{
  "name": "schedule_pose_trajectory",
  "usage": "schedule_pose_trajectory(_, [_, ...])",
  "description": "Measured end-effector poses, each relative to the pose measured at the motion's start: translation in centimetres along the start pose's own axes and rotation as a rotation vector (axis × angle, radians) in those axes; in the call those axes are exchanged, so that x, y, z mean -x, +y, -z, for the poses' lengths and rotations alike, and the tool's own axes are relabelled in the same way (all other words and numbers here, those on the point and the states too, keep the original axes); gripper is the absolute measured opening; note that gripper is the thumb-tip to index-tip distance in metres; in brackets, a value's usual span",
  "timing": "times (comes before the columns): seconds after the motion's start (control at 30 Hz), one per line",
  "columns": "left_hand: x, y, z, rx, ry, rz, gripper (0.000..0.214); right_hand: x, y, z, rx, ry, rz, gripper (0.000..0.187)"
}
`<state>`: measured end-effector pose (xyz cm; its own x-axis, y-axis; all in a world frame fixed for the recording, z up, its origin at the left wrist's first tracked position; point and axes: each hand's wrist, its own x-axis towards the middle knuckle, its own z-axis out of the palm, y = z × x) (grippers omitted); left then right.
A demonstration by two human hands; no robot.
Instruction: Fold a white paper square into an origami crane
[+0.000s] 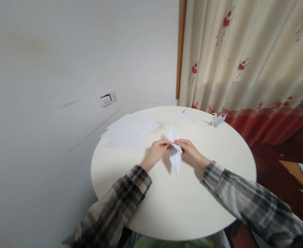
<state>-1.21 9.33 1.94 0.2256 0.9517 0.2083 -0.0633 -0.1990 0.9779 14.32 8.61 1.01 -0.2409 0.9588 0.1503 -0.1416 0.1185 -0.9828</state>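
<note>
A white folded paper (176,160), pointed at its far and near ends, is held between both hands above the round white table (177,206). My left hand (158,151) pinches its left side near the middle. From the right, my right hand (189,150) grips the same middle part, its thumb on top of the paper. The fingertips under the folds are partly hidden. The paper's near tip points toward me, and its shadow falls on the tabletop.
Loose white sheets (131,127) overlap at the table's far left. A folded paper crane (218,120) stands near the far right edge. Another sheet (186,117) lies at the back with a small folded paper piece (186,111). A wall with a socket (105,101) borders the left; a curtain (234,69) hangs behind.
</note>
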Motion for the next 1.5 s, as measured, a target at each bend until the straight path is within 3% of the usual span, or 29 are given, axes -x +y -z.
schedule_pose_trajectory(0.2, [0.0,0.0,0.3,0.110,0.154,0.037,0.026,0.0,-0.5,0.3,-0.083,0.067,0.170,0.025])
schedule_pose_trajectory(0.33, [0.2,0.1,0.2,0.171,0.108,0.088,0.030,-0.1,-0.6,0.4,0.008,0.024,0.188,0.028])
schedule_pose_trajectory(0.5, [0.7,0.6,-0.4,0.153,0.052,0.097,0.033,-0.2,-0.2,0.4,0.082,0.103,0.193,0.018])
schedule_pose_trajectory(1.13, [0.6,0.1,-1.4,0.037,0.116,-0.019,0.026,0.1,-0.4,-0.9,-0.017,0.311,0.206,0.030])
schedule_pose_trajectory(1.27, [0.6,-0.2,-1.3,-0.059,0.163,-0.045,0.022,0.0,-0.7,-0.9,-0.022,0.294,0.198,0.032])
schedule_pose_trajectory(1.5, [0.6,-0.1,-1.3,-0.051,0.116,-0.040,0.018,0.1,-0.6,-0.9,-0.028,0.255,0.241,0.026])
